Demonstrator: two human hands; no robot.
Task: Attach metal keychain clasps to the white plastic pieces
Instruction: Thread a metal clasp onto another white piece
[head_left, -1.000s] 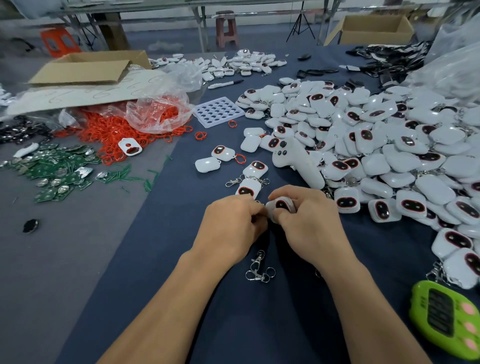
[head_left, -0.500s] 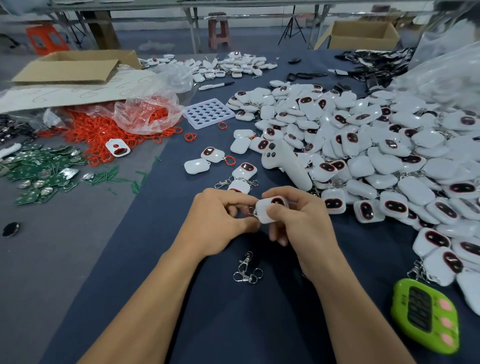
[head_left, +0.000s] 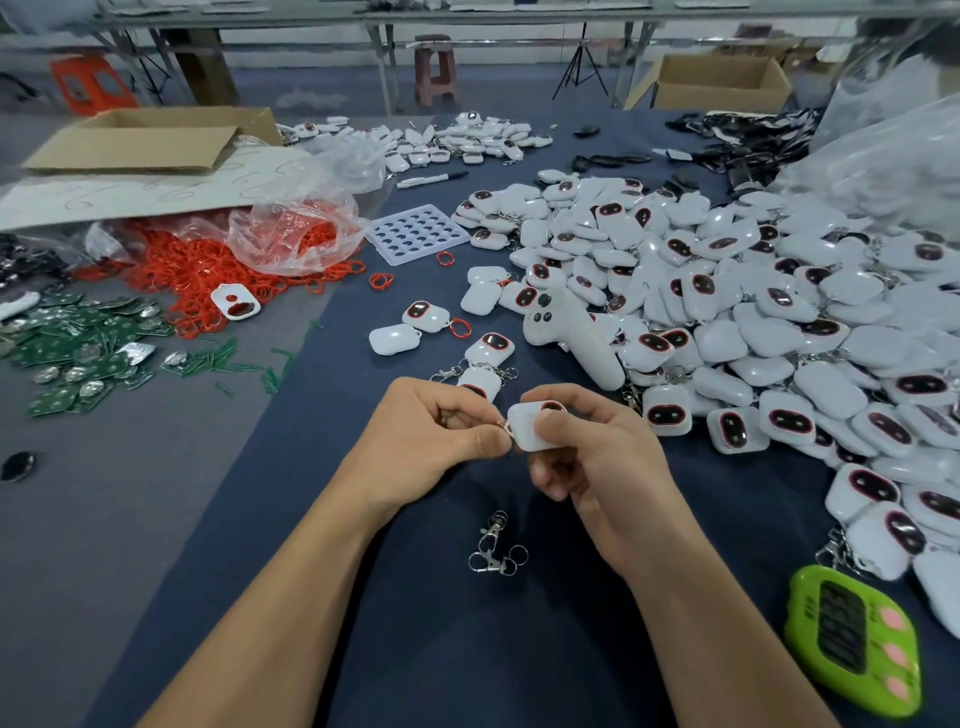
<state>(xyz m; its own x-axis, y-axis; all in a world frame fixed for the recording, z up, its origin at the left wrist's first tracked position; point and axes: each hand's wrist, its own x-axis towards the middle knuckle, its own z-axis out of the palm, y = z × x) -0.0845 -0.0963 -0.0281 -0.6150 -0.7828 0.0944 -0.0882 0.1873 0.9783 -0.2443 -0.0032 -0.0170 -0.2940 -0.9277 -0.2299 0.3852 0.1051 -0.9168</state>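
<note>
The piece (head_left: 535, 428) in my right grip (head_left: 597, 467) is smooth, glossy white plastic. The small ring (head_left: 505, 426) in my left grip (head_left: 436, 441) is metal. Just below, shiny metal clasps (head_left: 493, 545) lie on matt blue cloth (head_left: 467, 649). To the right is a pile (head_left: 753, 322) of the same glossy plastic.

— Bright in here. Flat, even light from overhead, no hard shadows.
— Just a faint soft shade on the blue cloth (head_left: 441, 649) below the left hand (head_left: 426, 436) and right hand (head_left: 597, 467).
— The pile of white pieces (head_left: 727, 312) shines, with small highlights on the rounded tops.
— The clear bag (head_left: 296, 234) glares too.
— The middle is sharp: the white piece (head_left: 530, 428) the right hand holds is crisp, and the metal ring (head_left: 503, 425) the left pinches glints.
— The edges bend, though. The table legs (head_left: 384, 67) at the back lean, and the green timer (head_left: 852, 639) stretches in its corner.
— And the far background looks soft.
</note>
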